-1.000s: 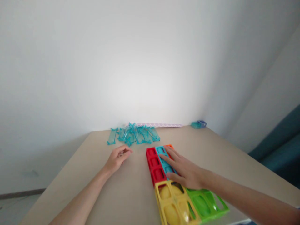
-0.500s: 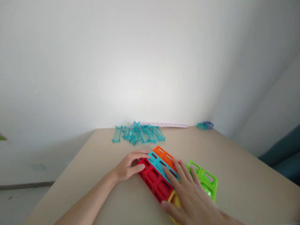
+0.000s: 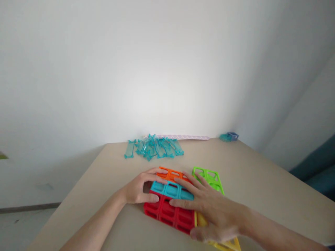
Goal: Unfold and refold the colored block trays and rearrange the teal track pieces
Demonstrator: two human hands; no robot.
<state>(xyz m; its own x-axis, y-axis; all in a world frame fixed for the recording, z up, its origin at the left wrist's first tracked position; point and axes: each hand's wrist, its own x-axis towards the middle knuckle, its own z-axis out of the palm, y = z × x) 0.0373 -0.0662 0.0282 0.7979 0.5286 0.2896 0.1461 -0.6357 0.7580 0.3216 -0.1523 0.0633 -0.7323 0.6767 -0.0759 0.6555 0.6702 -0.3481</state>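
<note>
A block of joined plastic frames lies slanted on the table, with an orange row, a light-blue row and a red row. Green frames and yellow frames adjoin its right end. My left hand grips the left end, thumb on the red row and fingers across the light-blue and orange rows. Over the right end spreads my right hand, its fingers on top and its thumb at the near edge by the yellow part. It hides much of the yellow and green frames.
Translucent teal plastic pieces lie heaped at the back, before a pale patterned strip along the wall. A small blue box-like piece and a teal item sit at the back right corner. Dark curtain hangs at the right.
Between my hands the joined frames have turned counterclockwise and shifted left, so the red edge runs more sideways. My right hand has swung round with them; more yellow shows at the near right.
</note>
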